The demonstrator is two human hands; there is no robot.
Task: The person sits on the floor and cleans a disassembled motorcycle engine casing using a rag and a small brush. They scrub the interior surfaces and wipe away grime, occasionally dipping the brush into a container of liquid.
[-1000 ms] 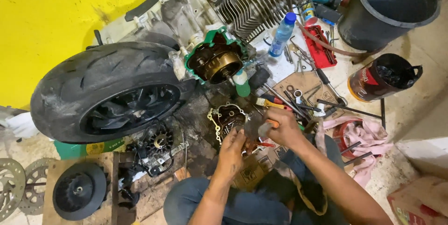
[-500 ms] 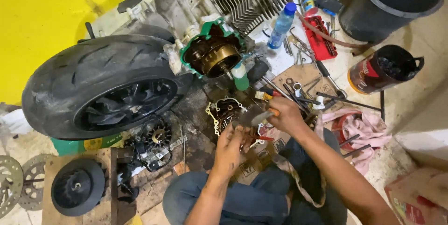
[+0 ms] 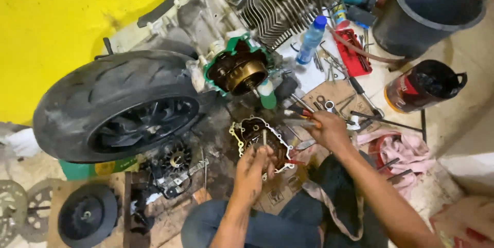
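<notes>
Brake discs (image 3: 18, 212): far left at the near edge I see two worn metal discs lying flat; just right of them a black pulley wheel (image 3: 86, 216) lies on a wooden board
Tyre (image 3: 116, 104): a big black tyre on its rim fills the left middle, standing against the yellow wall (image 3: 77, 11); the grey engine block (image 3: 226, 16) with its finned cylinder runs from it to the far centre
Open casing (image 3: 237, 70): a green gasket rings a brass-coloured drum at the engine's side, just beyond my hands
Left hand (image 3: 253, 168): fingers pinched narrow around a thin metal pin (image 3: 264, 137) held upright; it rests on the small dark cover plate (image 3: 260, 142), which lies on cardboard at near centre, edged by a pale gasket
Right hand (image 3: 329, 132): closed around a tool with a red and black handle (image 3: 301, 113), just right of the cover plate; I cannot tell what kind of tool it is
Right side: a blue-capped bottle (image 3: 311, 39), loose wrenches (image 3: 334, 68) and a red tool tray (image 3: 355, 52) lie farther off; a black bucket (image 3: 429, 11) stands far right; a dark can (image 3: 422, 86) nearer; a pink rag (image 3: 399, 153) beside my right forearm
</notes>
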